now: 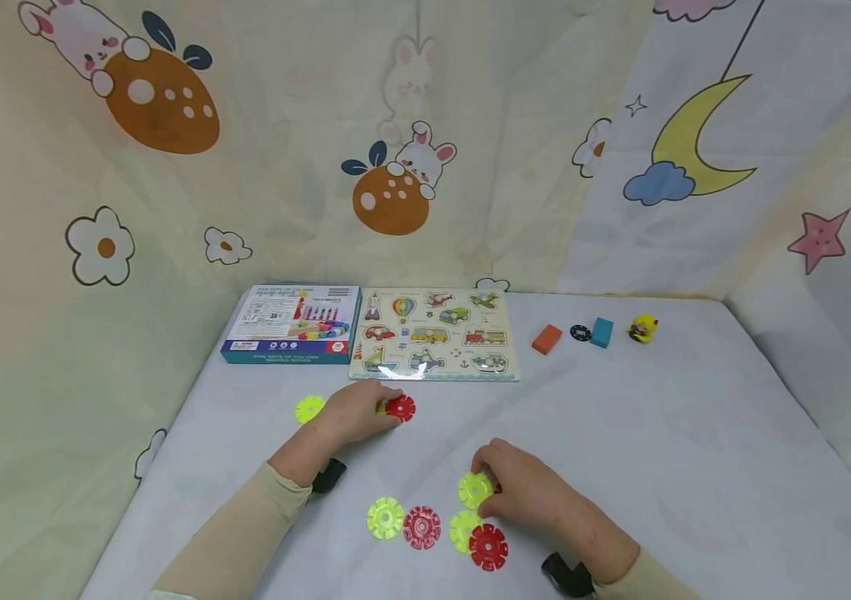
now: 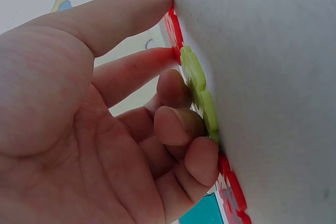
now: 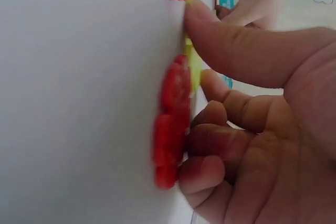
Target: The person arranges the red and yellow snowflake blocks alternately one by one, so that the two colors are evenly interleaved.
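Observation:
Bent over the far row of flower-shaped plastic discs, my left hand [image 1: 356, 414] has thumb and index finger at opposite edges of a red disc [image 1: 402, 408]. Its other fingertips touch a yellow-green disc [image 2: 199, 90], and beyond them lies another red disc [image 2: 230, 190]. My right hand [image 1: 533, 490], nearer the front, pinches a yellow-green disc [image 1: 474, 490] between thumb and index finger. Under its curled fingers a red disc [image 3: 173, 124] lies on the table, mostly hidden in the head view. Just below sit a yellow-green disc [image 1: 463, 531] and an overlapping red disc [image 1: 488, 547].
Near the front lie a yellow-green disc [image 1: 385, 518] and a pinkish-red disc [image 1: 422, 527]. A disc [image 1: 309, 409] is left of my left hand. Behind stand a boxed set [image 1: 290, 325], a picture puzzle board [image 1: 434, 333], orange [image 1: 547, 339] and blue blocks [image 1: 601, 332], and a yellow figurine [image 1: 643, 327].

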Motion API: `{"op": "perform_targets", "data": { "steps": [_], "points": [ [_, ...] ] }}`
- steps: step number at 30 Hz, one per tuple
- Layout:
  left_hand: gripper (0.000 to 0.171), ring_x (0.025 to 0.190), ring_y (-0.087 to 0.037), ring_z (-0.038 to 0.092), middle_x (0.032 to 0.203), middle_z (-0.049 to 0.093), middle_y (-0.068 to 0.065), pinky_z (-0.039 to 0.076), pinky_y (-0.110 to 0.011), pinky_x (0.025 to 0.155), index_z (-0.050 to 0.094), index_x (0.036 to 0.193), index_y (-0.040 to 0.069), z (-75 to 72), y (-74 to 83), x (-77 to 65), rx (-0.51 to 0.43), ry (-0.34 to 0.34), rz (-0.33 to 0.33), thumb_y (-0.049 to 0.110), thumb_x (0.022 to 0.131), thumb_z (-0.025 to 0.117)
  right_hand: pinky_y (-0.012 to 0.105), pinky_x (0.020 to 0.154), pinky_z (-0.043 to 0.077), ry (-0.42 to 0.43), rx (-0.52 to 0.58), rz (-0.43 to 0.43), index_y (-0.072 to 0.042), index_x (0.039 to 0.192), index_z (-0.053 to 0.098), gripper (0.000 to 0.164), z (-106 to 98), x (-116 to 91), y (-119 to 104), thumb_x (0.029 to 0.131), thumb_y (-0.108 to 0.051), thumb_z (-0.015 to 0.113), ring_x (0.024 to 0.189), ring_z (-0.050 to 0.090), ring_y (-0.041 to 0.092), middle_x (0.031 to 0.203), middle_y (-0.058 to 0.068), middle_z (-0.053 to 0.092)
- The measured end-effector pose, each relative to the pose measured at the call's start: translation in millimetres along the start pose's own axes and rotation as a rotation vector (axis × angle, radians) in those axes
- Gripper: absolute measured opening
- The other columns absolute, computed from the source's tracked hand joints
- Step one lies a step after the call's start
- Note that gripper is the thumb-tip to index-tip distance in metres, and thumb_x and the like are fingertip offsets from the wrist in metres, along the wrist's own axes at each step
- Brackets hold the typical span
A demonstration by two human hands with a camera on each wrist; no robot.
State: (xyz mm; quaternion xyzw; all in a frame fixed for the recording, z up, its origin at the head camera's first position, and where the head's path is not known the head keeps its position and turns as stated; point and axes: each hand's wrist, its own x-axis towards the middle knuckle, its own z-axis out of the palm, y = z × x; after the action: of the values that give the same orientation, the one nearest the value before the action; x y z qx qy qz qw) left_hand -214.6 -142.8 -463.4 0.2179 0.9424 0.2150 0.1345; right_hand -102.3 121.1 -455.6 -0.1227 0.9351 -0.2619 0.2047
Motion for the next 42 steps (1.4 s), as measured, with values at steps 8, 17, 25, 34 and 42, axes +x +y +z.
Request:
{"op": "perform_targets", "data": {
  "steps": [8,17,25,34,42],
  "points": [
    [0.051,0.082,-0.014,0.049,0.101,0.063,0.002,0.042,-0.029,0.069,0.062,0.126,0.015,0.1,1.7,-2.0,-0.007,-0.01,0.002,0.035,0.081,0.074,0.028,0.067,0.048,-0.035,0.038,0.008,-0.019,0.095,0.054,0.043,-1,2,-3,0.067,-0.027,0.085,0.077,0.049,0.013,0.084,-0.004,0.05],
    [0.051,0.082,-0.014,0.049,0.101,0.062,0.003,0.042,-0.029,0.069,0.062,0.126,0.017,1.0,0.7,-1.6,0.001,-0.006,-0.001,0.036,0.081,0.074,0.027,0.056,0.048,0.019,0.248,-0.024,-0.018,0.09,0.054,0.031,-10,-8,-5,0.075,-0.027,0.08,0.069,0.053,0.016,0.075,-0.001,0.055],
    [0.052,0.083,-0.014,0.049,0.1,0.062,0.003,0.042,-0.029,0.069,0.062,0.127,0.016,-1.2,1.2,-1.5,-0.001,-0.008,-0.002,0.036,0.08,0.074,0.032,0.064,0.053,0.064,0.398,-0.095,-0.027,0.121,0.06,0.045,-42,-16,-17,0.08,-0.024,0.076,0.077,0.061,0.017,0.098,0.002,0.056],
    [0.054,0.084,-0.014,0.049,0.1,0.062,0.003,0.042,-0.029,0.069,0.062,0.127,0.017,-2.2,1.6,-1.5,0.016,0.002,-0.017,0.039,0.079,0.075,0.029,0.069,0.052,0.205,0.446,-0.112,-0.023,0.126,0.059,0.049,-72,6,-30,0.081,-0.014,0.075,0.081,0.063,0.02,0.1,0.004,0.057],
    [0.052,0.082,-0.014,0.05,0.098,0.062,0.004,0.042,-0.029,0.068,0.063,0.125,0.017,-0.3,1.3,-0.3,-0.002,0.001,-0.018,0.037,0.079,0.075,0.031,0.068,0.052,0.245,0.461,-0.054,-0.014,0.126,0.06,0.049,-69,51,-33,0.079,-0.01,0.076,0.077,0.061,0.019,0.094,0.005,0.058]
  ]
}}
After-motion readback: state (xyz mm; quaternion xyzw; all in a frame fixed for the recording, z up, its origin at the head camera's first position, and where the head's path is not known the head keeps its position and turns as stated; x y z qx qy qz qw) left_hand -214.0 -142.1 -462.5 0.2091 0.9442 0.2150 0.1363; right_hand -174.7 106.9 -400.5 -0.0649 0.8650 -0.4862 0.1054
